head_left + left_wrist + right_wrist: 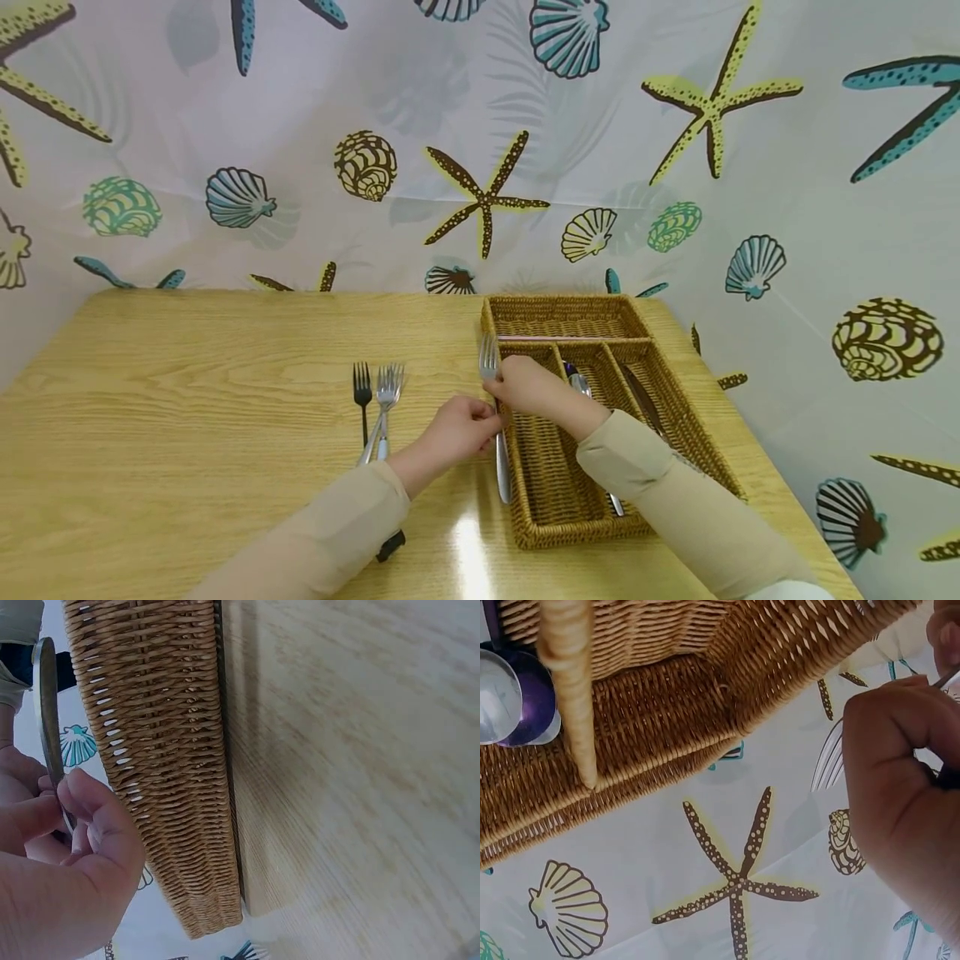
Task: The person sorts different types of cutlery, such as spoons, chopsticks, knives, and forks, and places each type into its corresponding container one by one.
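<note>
Wicker cutlery tray (678, 417) sits on the right part of the wooden table (187, 417), against the shell-print backdrop (480, 125). The tray has one crosswise compartment at the far end and three lengthwise compartments nearer the person.

Contents, head view:
- Far crosswise compartment: nothing visible in it from this angle.
- Left lengthwise compartment: partly covered by the right hand and sleeve; contents cannot be told.
- Middle compartment: a spoon (579, 384), bowl toward the far end, with a purple item under or beside it; the right wrist view shows the same pair at the compartment's end.
- Right compartment: a dark long utensil (641, 400), probably a knife, though the view is too poor to be sure.

A fork (495, 417) stands over the tray's left rim, tines pointing away from the person, handle end just outside the tray above the table. Right hand (528, 387) pinches it near the neck, fingers curled round the metal. Left hand (457, 433) pinches the handle lower down, thumb and forefinger pressed together on it, as the left wrist view confirms.

On the table left of the hands: a dark fork (362, 392) and two silver forks (388, 392) lying side by side, tines away.
</note>
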`<state>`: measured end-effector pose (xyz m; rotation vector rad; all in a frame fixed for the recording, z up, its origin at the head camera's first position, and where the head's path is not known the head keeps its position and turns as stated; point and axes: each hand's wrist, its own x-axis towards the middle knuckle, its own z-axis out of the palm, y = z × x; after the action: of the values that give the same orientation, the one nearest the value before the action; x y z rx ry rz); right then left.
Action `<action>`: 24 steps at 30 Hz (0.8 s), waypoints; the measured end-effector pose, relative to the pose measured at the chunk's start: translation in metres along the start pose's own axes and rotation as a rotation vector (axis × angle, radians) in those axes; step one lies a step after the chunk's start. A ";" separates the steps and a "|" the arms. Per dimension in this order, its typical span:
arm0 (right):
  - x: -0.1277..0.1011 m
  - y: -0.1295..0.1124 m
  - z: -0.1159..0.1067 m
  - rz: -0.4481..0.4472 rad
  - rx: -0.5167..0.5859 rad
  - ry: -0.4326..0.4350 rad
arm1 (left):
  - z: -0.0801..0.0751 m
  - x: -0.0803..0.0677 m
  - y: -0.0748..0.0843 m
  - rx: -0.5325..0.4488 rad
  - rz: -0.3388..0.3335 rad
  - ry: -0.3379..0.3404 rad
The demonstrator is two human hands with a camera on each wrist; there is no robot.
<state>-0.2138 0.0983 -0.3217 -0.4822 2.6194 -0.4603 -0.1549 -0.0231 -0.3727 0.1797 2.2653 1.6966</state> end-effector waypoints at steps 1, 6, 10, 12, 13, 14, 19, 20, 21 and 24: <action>-0.001 0.001 -0.001 0.000 0.000 0.001 | -0.001 -0.001 -0.001 0.005 -0.016 -0.008; -0.006 0.008 -0.007 0.033 -0.022 0.014 | -0.023 -0.009 -0.008 0.241 -0.077 0.003; -0.006 0.023 -0.007 0.042 -0.053 0.021 | -0.052 -0.022 -0.017 0.542 -0.096 0.055; -0.004 0.032 -0.005 0.046 -0.068 0.022 | -0.065 -0.028 -0.022 0.657 -0.119 0.074; -0.003 0.036 -0.004 0.051 -0.076 0.022 | -0.070 -0.030 -0.025 0.706 -0.137 0.083; -0.002 0.039 -0.003 0.056 -0.084 0.020 | -0.074 -0.032 -0.027 0.752 -0.153 0.090; 0.005 0.051 0.005 0.067 -0.146 0.010 | -0.082 -0.036 -0.037 0.892 -0.198 0.081; 0.006 0.052 0.007 0.069 -0.157 0.004 | -0.082 -0.036 -0.038 0.910 -0.196 0.082; 0.008 0.053 0.009 0.072 -0.166 -0.001 | -0.082 -0.037 -0.039 0.922 -0.199 0.083; 0.011 0.053 0.015 0.076 -0.190 -0.014 | -0.082 -0.038 -0.041 0.936 -0.205 0.093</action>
<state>-0.2298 0.1369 -0.3587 -0.4418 2.6703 -0.1843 -0.1412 -0.1204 -0.3844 0.0579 2.8449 0.4547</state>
